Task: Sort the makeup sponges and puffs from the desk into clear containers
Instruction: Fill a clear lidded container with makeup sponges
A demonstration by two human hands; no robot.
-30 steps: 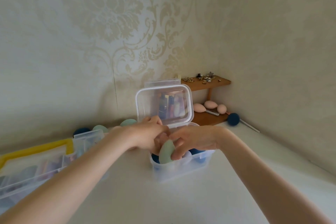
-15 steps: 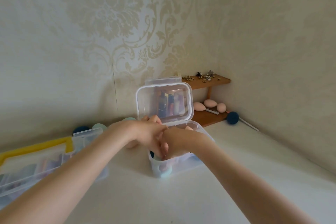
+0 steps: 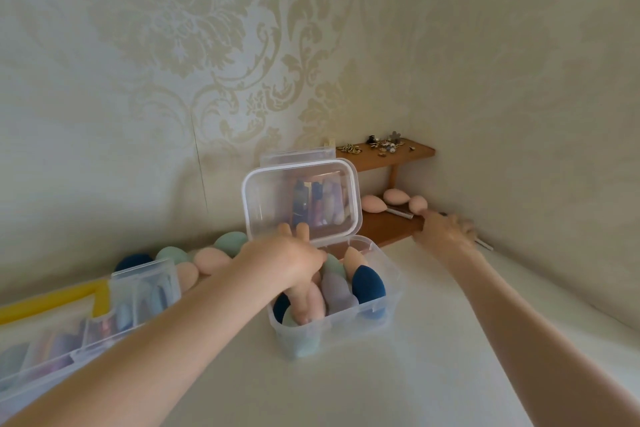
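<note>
A clear container (image 3: 389,291) with its lid (image 3: 301,198) raised stands mid-desk, holding dark blue (image 3: 369,284), lilac (image 3: 334,288), green and pink sponges. My left hand (image 3: 287,260) is over the container with fingers pushed down among the sponges and two fingers pointing up. My right hand (image 3: 446,232) is blurred at the far right corner. It covers the blue ball sponge, whose stick (image 3: 485,245) pokes out beyond it. More loose sponges lie by the wall: green (image 3: 230,241), pink (image 3: 211,260), dark blue (image 3: 133,260). Three pink sponges (image 3: 396,196) sit on the wooden shelf (image 3: 388,229).
A clear compartment organiser with a yellow lid (image 3: 69,322) fills the left edge. The upper shelf board holds small jewellery (image 3: 384,146). Walls close the desk at the back and right. Bare white desk (image 3: 381,385) lies in front of the container.
My right hand left the container and reached to the far right corner over the blue ball sponge. The left hand stayed in the container, with the green sponge now inside.
</note>
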